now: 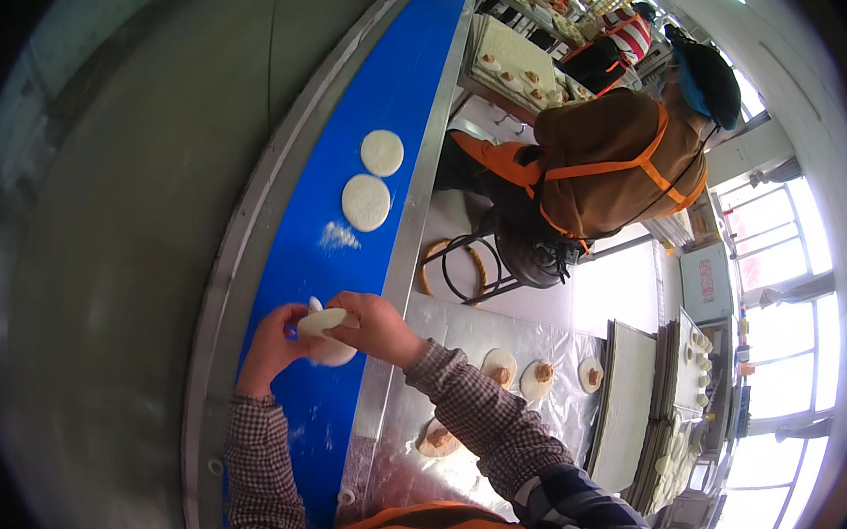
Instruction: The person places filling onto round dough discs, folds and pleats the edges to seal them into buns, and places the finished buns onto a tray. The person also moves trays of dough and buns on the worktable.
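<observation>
Over the blue belt [396, 79], both my hands grip pale, flat dough rounds [326, 323], which look like more than one held together. My left hand [276, 346] is closed on their left edge. From the right side my right hand [381, 328] pinches them, fingers curled over the top. Farther up the belt lie two more dough rounds, a nearer one [365, 203] and a farther one [382, 152], almost touching. A patch of white flour [339, 236] is scattered just below them.
Several dough rounds topped with brown filling [537, 379] lie on the shiny metal table [439, 333] at right. Beyond stand stacked trays [625, 403]. A co-worker in an orange apron [623, 170] sits farther up the line, near a black stool [526, 256].
</observation>
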The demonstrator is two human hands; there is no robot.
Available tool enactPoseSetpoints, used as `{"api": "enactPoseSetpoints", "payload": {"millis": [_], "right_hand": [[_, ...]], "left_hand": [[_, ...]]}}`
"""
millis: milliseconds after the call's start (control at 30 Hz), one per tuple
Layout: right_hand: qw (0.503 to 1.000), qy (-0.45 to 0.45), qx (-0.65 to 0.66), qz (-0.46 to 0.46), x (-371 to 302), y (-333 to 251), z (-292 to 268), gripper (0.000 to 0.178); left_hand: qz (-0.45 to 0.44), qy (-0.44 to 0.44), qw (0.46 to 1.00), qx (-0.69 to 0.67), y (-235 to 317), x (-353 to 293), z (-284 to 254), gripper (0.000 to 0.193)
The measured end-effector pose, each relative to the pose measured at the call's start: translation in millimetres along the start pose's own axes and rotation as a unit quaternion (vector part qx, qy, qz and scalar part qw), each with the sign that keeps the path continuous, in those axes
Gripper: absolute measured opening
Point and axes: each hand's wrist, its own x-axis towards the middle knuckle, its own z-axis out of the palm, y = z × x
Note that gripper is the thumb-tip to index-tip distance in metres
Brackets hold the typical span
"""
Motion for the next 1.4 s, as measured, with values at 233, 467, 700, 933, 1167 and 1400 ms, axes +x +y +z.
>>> {"api": "enactPoseSetpoints", "payload": {"millis": [233,467,700,933,1167,1400], "right_hand": [[0.966,-0.084,0.236,0.067,33.9,-10.0,-40.0,0.029],[0.989,0.062,-0.060,0.124,36.8,29.3,-39.5,0.037],[0.985,0.051,-0.068,0.153,-4.8,39.9,28.9,0.036],[0.999,-0.006,0.048,0.019,-48.6,-18.5,53.6,0.037],[0.972,0.024,0.068,0.226,-26.3,29.1,33.2,0.057],[0.995,-0.009,-0.090,0.047,-67.2,11.1,95.4,0.038]], "left_hand": [[0.047,-0.056,0.928,-0.366,28.7,6.8,11.4,0.081],[0.015,0.129,0.991,-0.025,38.2,27.3,27.3,0.054],[-0.007,0.187,0.981,0.054,-12.6,-10.6,46.2,0.055],[-0.008,0.157,0.985,-0.074,-10.3,-86.6,36.8,0.063],[-0.051,0.190,0.978,0.072,-12.8,-56.7,47.8,0.080],[-0.123,0.114,0.980,-0.109,-61.2,-109.4,38.9,0.050]]}}
